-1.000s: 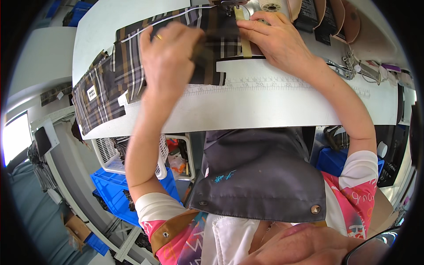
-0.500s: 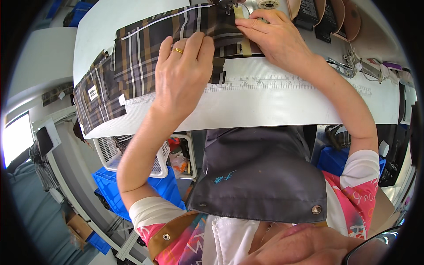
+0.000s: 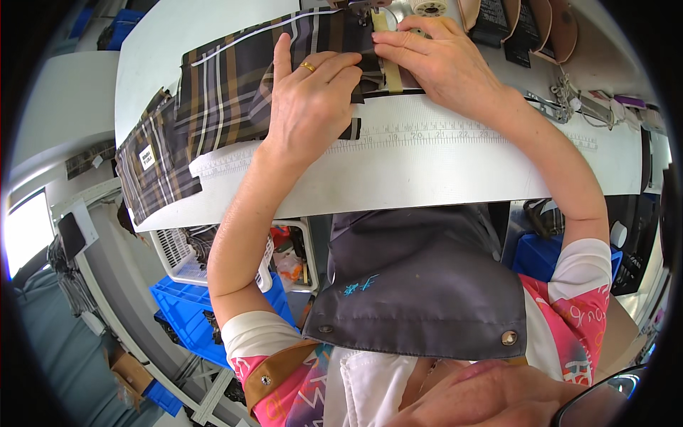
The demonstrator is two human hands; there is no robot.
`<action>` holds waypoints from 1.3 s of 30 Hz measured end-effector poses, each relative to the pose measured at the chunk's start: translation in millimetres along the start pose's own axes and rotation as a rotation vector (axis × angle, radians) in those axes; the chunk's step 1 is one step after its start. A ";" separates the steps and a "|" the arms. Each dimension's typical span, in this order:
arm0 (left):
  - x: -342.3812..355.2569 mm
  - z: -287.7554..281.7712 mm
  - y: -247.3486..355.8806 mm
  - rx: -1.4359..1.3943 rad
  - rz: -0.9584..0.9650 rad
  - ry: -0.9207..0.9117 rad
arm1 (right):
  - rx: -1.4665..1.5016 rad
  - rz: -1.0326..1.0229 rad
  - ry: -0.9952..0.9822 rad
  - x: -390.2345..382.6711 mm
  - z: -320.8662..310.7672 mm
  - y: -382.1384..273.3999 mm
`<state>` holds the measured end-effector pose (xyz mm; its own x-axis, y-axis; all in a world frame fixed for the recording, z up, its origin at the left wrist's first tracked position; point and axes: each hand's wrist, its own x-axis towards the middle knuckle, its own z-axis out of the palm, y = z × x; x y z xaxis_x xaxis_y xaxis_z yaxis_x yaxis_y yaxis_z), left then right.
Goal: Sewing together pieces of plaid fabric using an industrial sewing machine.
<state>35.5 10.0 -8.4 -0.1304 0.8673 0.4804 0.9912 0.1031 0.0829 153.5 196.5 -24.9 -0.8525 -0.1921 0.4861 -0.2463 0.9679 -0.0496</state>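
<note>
A dark plaid fabric piece with brown, grey and white stripes lies across the white table, a white line running along its far edge. My left hand, wearing a gold ring, rests on the fabric with the index finger stretched away from the other fingers. Beside the sewing machine's presser foot, my right hand has its fingertips pressed together at the fabric's right edge, next to a yellow strip. The underside of that grip is hidden.
A printed ruler scale runs along the white table. More plaid fabric with a white label hangs toward the left edge. A white bobbin-like wheel sits at the back. Below are a white basket and blue crates.
My left hand has shifted right and its index finger has spread from the others. The fabric has moved slightly left. My right hand stays near the presser foot, moved slightly left.
</note>
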 end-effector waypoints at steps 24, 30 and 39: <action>0.5 0.6 -7.3 -0.065 0.071 -0.001 | 0.108 0.063 -0.075 5.7 -5.1 0.8; -12.8 1.5 -6.4 -0.168 0.032 0.052 | 0.103 0.052 -0.087 5.0 -2.8 -0.4; -10.6 -4.3 -3.3 -0.107 0.077 0.000 | 0.094 0.059 -0.086 5.7 -5.0 -0.5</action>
<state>33.5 -1.6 -10.1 -0.0539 0.8704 0.4893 0.9903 -0.0164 0.1383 151.0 195.6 -17.8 -0.9021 -0.1527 0.4037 -0.2337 0.9591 -0.1596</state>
